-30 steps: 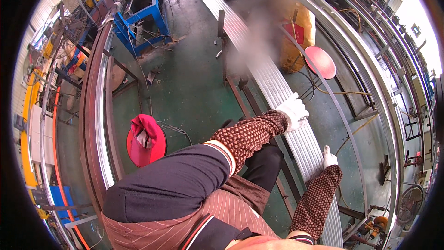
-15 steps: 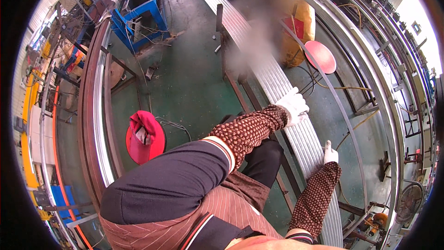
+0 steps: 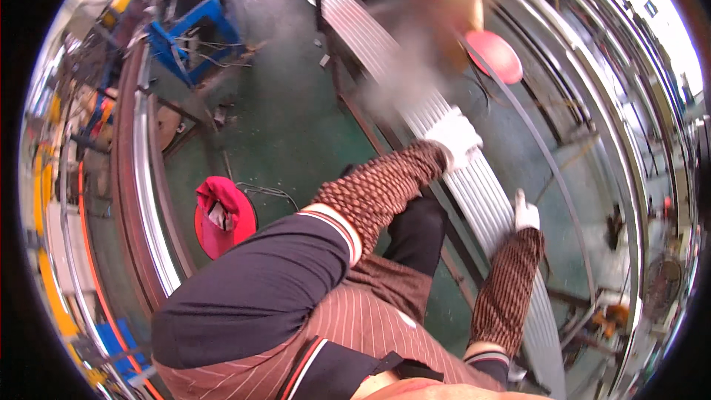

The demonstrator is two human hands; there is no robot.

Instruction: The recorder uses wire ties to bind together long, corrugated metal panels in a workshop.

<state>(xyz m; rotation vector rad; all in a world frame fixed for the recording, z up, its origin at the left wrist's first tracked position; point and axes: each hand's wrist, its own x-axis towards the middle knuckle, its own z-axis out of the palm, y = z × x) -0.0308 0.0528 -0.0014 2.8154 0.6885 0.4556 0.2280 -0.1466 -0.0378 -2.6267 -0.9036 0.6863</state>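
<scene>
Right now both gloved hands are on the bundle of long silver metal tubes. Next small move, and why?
Probably slide the left hand a little further up the bundle of long silver metal tubes. Both white-gloved hands lie flat on top of it, the right hand close behind, so neither looks to grip yet.

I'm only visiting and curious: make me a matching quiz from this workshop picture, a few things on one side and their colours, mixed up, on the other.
Things:
1. glove on the left hand
2. round stool on the floor
3. metal frame at the far side
4. bundle of long metal strips under both hands

Colours:
A. blue
B. silvery grey
C. white
D. red

Pairs: 1-C, 2-D, 3-A, 4-B
</scene>
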